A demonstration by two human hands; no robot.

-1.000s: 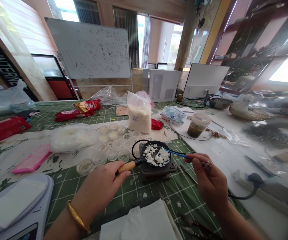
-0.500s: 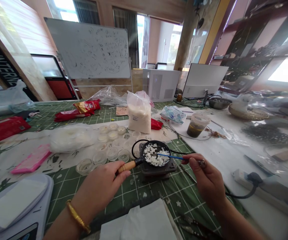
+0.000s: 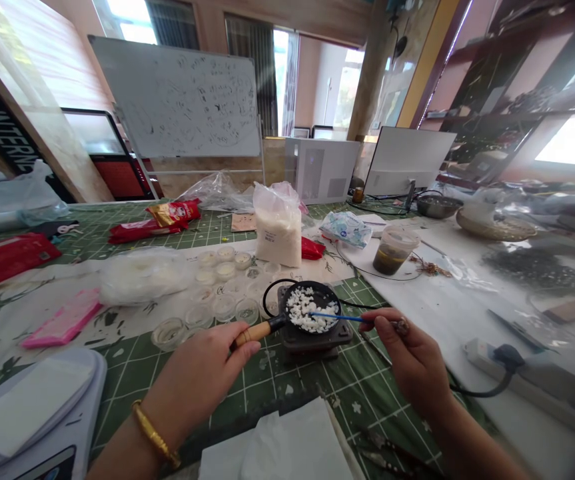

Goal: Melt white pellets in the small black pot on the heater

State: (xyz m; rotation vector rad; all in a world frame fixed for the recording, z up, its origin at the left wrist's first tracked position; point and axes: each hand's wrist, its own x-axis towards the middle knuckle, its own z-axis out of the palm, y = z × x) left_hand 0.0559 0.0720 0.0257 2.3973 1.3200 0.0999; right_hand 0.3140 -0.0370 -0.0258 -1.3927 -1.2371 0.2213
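"What's furthest left?"

"A gold bangle (image 3: pixel 153 435) on the wrist of the left hand (image 3: pixel 200 381) - that hand is curled closed around the wooden handle (image 3: pixel 256 335) of a tiny black frying pan (image 3: pixel 320 291)."

"Where's the pan?"

"On a small electric hot plate (image 3: pixel 314 343), which stands on a green cutting mat (image 3: pixel 132 360), just beside clear round dishes (image 3: pixel 202 317). It holds 1 heap of white flakes (image 3: pixel 307 310)."

"And the right hand (image 3: pixel 412 357)?"

"Pinching a thin blue stick (image 3: pixel 340 317) between thumb and fingers - its tip reaches over the flakes, though whether it touches them, I cannot tell."
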